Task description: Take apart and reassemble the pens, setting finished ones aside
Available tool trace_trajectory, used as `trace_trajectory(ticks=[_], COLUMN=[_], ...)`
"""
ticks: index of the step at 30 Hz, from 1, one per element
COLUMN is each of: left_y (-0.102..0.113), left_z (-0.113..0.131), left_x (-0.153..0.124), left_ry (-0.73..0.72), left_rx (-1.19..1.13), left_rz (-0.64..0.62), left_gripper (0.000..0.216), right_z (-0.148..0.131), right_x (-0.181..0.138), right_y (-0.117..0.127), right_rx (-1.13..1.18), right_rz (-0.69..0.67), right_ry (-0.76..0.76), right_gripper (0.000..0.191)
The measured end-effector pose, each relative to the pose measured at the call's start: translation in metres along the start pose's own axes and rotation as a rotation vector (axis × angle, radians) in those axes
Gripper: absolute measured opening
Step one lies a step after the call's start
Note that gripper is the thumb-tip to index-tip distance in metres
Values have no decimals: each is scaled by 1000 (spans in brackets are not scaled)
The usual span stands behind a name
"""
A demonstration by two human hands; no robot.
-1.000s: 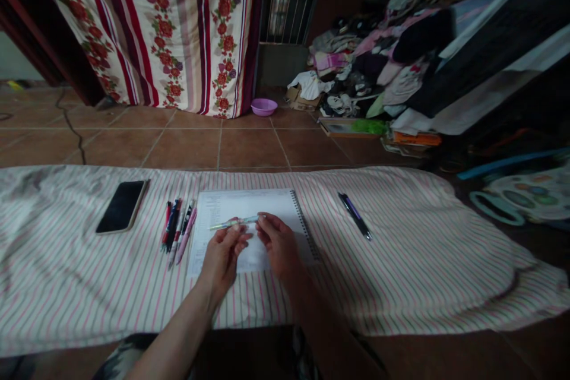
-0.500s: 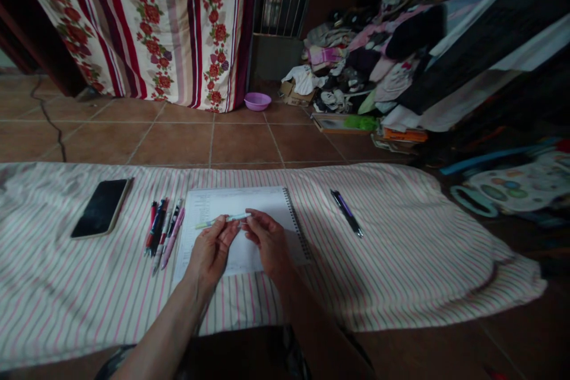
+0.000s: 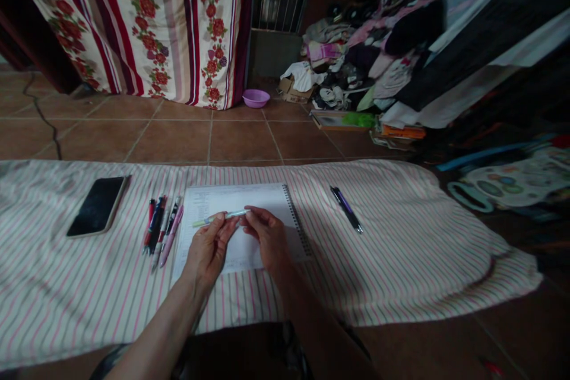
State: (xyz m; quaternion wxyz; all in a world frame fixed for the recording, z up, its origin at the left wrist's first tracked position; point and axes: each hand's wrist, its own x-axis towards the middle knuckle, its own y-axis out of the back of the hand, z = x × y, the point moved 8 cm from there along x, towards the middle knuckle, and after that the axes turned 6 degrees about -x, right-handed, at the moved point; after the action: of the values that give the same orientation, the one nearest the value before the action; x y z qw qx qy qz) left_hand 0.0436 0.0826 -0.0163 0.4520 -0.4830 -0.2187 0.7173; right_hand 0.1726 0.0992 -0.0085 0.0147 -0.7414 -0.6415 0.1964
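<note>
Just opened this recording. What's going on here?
A person is holding a light-coloured pen in both hands above an open spiral notebook. The left hand grips it partway along, while the fingertips of the right hand are at its right end. To the left of the notebook lie a bunch of pens and, farther out, a phone. Two dark pens lie to the right, all on a striped cloth.

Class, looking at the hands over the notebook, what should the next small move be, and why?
Perhaps gently twist the right end of the pale pen with the right hand, the left hand steadying it: the left pinches its middle, and the right holds that end above the notebook.
</note>
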Motion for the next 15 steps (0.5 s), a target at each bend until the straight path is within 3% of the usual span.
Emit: trace_trajectory(ticks=[15], left_y=[3], left_z=[3], left_x=[-2], left_ry=[-26], left_rx=[24], left_rz=[21], left_gripper=[17], right_z=[-1], right_x=[0], right_y=[-1], right_rx=[-19], right_rz=[-14], right_ry=[22], right_gripper=[28])
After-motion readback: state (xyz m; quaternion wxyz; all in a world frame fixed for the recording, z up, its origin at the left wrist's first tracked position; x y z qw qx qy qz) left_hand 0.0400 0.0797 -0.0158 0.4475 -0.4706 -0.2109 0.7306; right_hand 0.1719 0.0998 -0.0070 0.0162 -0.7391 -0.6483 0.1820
